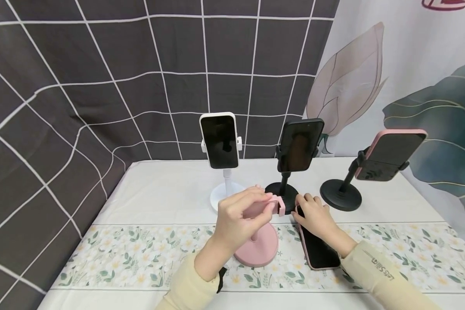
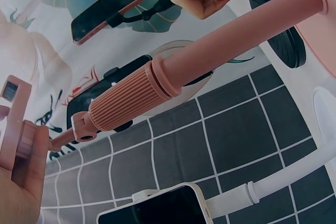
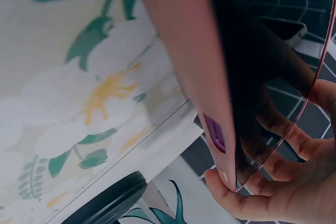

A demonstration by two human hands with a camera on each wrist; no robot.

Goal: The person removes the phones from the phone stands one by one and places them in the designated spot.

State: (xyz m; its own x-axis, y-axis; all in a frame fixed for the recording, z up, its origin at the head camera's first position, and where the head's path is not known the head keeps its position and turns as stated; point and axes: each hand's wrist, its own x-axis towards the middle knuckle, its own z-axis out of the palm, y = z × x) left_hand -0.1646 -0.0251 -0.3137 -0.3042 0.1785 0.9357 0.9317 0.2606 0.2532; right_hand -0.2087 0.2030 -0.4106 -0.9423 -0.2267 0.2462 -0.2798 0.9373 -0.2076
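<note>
A pink phone stand [image 1: 257,249] is at near centre, its holder [image 1: 281,205] pinched by the left hand [image 1: 238,214]. Just right, the right hand [image 1: 315,216] grips a pink-edged phone [image 1: 319,252] by its far end. Beyond, three stands [image 1: 284,184] hold phones [image 1: 300,146]

At four o'clock the right hand [image 3: 299,190] grips the end of a pink-edged phone [image 3: 197,61], whose side slants down from twelve. Floral cloth [image 3: 58,103] spreads at nine, a black disc [image 3: 113,198] sits at seven, and dark gridded fabric [image 3: 195,157] peeks out at five.
</note>
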